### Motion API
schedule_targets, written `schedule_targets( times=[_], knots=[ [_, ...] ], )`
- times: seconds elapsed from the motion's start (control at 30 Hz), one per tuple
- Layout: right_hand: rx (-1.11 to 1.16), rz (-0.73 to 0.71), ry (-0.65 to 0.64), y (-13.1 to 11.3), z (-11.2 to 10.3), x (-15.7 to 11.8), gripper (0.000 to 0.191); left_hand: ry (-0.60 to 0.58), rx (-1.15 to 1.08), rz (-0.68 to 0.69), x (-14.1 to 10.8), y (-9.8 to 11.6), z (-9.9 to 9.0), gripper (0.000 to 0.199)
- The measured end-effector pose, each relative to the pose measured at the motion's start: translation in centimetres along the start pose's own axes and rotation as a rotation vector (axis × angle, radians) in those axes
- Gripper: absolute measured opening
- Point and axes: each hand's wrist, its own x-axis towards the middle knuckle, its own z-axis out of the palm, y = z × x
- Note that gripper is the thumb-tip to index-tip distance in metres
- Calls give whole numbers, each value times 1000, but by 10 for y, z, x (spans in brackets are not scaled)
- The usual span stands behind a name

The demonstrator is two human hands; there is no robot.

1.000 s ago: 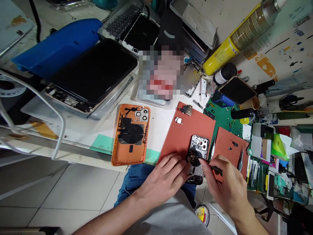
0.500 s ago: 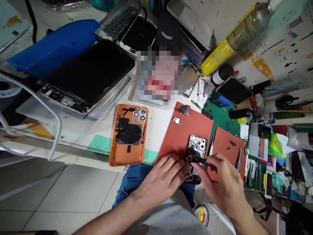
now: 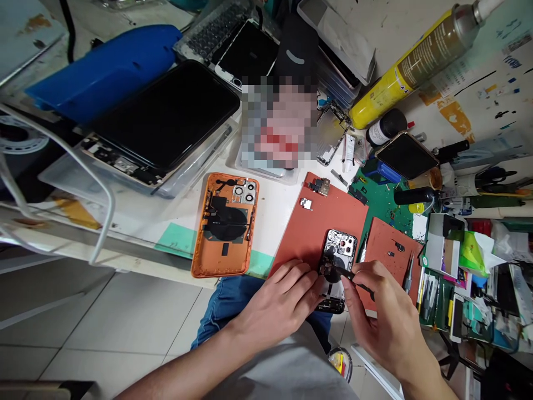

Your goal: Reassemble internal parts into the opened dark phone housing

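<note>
An opened phone housing (image 3: 343,260) with bare inner parts lies over the near edge of the red mat (image 3: 316,233). Against its left edge, my left hand (image 3: 287,297) has its fingers curled and steadies it. My right hand (image 3: 381,308) pinches black tweezers (image 3: 361,284), whose tip reaches the middle of the housing, by a dark flex part (image 3: 330,269). The exact contact at the tip is too small to make out. Left of the mat rests an orange phone back shell (image 3: 227,230), its inner side up.
Small metal parts (image 3: 306,204) lie on the mat's far corner. A second red mat (image 3: 381,244) on the right bears tiny parts and a pen-like tool (image 3: 408,272). Behind stand a large black-screened phone (image 3: 170,111) and a yellow spray can (image 3: 400,72). Tools crowd the right side.
My right hand has shifted slightly right, and the tweezers now show slimmer and steeper over the housing. My left hand keeps its place on the edge. The whole view has shifted a little.
</note>
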Motion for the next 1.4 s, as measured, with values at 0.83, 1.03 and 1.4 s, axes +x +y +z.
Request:
schedule_targets(
  times=[0.83,1.03,1.4],
  knots=[
    [0,29,112,3,3,-7,19,1,-18,-14,3,1,-2,31],
    [-41,56,149,4,6,-10,20,-2,-26,-22,4,1,-2,29],
    [-66,149,254,1,11,-14,22,-43,8,-29,6,4,-6,30]
  ],
)
